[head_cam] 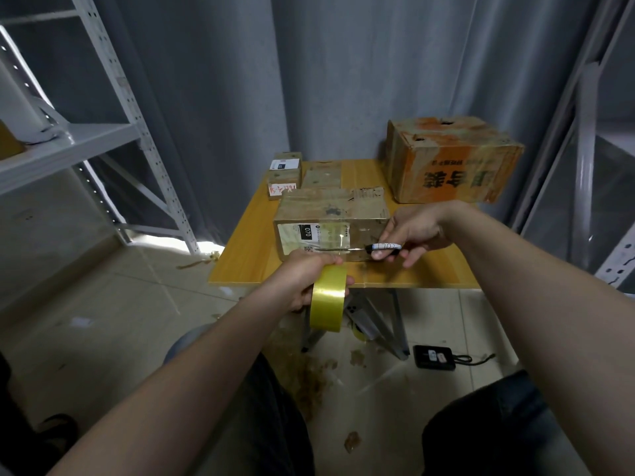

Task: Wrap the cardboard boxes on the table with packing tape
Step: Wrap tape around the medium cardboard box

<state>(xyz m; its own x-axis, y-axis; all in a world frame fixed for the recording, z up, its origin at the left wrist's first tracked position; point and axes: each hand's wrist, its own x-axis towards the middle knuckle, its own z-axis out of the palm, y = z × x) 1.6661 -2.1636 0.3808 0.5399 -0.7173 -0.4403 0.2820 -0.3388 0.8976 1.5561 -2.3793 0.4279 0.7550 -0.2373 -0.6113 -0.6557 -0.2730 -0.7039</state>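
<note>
- The left hand (pixel 302 274) grips the tape roll (pixel 328 304); its fingers (pixel 326 260) curl over the top of the roll and the thumb presses the far side.
- The roll is yellow and is held on edge in front of the near edge of the worktop (pixel 247 259), just below the box (pixel 330 207).
- The box lies on the worktop near the front edge, with a label reading "070" on its near face.
- A clear strip of tape runs from that face down towards the roll.
- The right hand (pixel 412 231) pinches a cutter (pixel 385 247) by its dark handle, fingers (pixel 410 258) curled round it. The thin blade points left and lies across the strip, just above the left hand.
- A big box (pixel 453 163) with orange print stands at the back right of the worktop.
- Small boxes (pixel 283 175) sit at the back left, with a flat one (pixel 323 175) beside them.
- A black device (pixel 434 356) with a cable lies on the floor under the worktop.
- A metal shelf (pixel 68 142) stands to the left.
</note>
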